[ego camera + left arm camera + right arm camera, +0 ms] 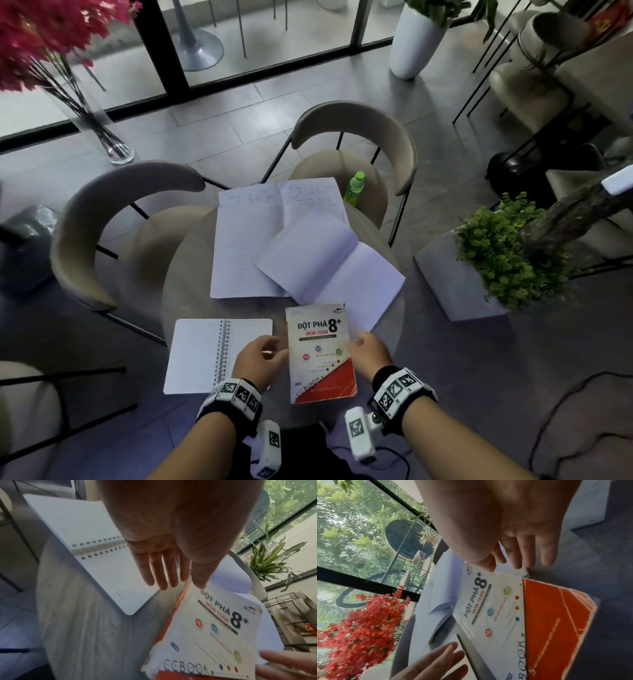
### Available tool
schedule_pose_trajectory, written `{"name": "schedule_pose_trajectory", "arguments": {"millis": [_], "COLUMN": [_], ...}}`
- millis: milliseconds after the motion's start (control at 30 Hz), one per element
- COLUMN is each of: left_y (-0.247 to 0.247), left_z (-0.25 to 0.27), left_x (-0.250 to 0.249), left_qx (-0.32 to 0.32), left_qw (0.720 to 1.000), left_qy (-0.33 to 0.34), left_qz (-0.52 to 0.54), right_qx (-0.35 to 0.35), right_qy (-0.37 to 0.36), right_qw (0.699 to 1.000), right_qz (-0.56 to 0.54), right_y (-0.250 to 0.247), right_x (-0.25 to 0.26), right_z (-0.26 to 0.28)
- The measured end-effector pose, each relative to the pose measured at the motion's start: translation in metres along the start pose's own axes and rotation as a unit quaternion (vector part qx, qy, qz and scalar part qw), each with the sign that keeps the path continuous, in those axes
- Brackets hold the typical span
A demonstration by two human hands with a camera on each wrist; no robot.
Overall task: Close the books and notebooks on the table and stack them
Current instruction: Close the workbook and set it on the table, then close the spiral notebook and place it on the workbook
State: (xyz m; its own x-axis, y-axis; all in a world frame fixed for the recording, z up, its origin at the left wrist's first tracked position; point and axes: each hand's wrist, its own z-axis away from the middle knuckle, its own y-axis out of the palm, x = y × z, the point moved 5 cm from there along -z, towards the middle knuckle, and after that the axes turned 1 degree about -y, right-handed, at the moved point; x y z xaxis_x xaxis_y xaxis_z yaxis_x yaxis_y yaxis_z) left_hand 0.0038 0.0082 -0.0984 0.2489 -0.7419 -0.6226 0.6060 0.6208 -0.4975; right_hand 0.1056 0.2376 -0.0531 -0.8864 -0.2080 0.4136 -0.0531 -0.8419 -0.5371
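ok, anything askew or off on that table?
Yes. The smaller open notebook lies skewed across the bigger open one, overlapping its right page. The closed book has a worn, frayed lower corner. The green bottle stands at the table's far edge. Spiral notebook lies open. Nothing spilled.

Café or lounge seating area. Small round table [185,274] under hands [260,356], curved padded chairs [359,137] beyond it, more chairs far right. Glass wall [102,85] ahead of hands, tall white planter [416,41], red flowers in vase [113,147] far left.
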Motion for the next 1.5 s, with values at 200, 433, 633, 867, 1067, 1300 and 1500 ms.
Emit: {"name": "schedule_pose_trajectory", "arguments": {"millis": [200,433,633,867,1067,1300,1500], "left_y": [-0.056,-0.125,-0.139,-0.128,-0.134,-0.142,-0.152], "left_z": [0.009,0.011,-0.003,-0.014,-0.004,0.009,0.019], "left_x": [0.034,0.099,0.14,0.138,0.129,0.126,0.131], "left_qx": [-0.119,-0.24,-0.227,-0.155,-0.146,-0.137,-0.138], "left_qw": [0.992,0.961,0.946,0.964,0.979,0.979,0.969], "left_qy": [-0.016,-0.138,-0.204,-0.191,-0.126,-0.081,-0.083], "left_qz": [0.047,0.009,0.11,0.096,0.071,0.131,0.185], "right_qx": [-0.059,0.185,0.193,0.169,0.139,0.13,0.141], "right_qy": [-0.065,0.121,0.161,0.177,0.163,0.13,0.074], "right_qw": [0.978,0.916,0.933,0.93,0.948,0.957,0.946], "right_qz": [-0.19,-0.336,-0.259,-0.275,-0.235,-0.224,-0.282], "right_y": [0.006,0.109,0.137,0.156,0.159,0.161,0.171], "right_x": [0.043,0.071,0.079,0.085,0.084,0.092,0.093], "right_z": [0.008,0.021,0.018,0.006,0.001,0.01,0.005]}}
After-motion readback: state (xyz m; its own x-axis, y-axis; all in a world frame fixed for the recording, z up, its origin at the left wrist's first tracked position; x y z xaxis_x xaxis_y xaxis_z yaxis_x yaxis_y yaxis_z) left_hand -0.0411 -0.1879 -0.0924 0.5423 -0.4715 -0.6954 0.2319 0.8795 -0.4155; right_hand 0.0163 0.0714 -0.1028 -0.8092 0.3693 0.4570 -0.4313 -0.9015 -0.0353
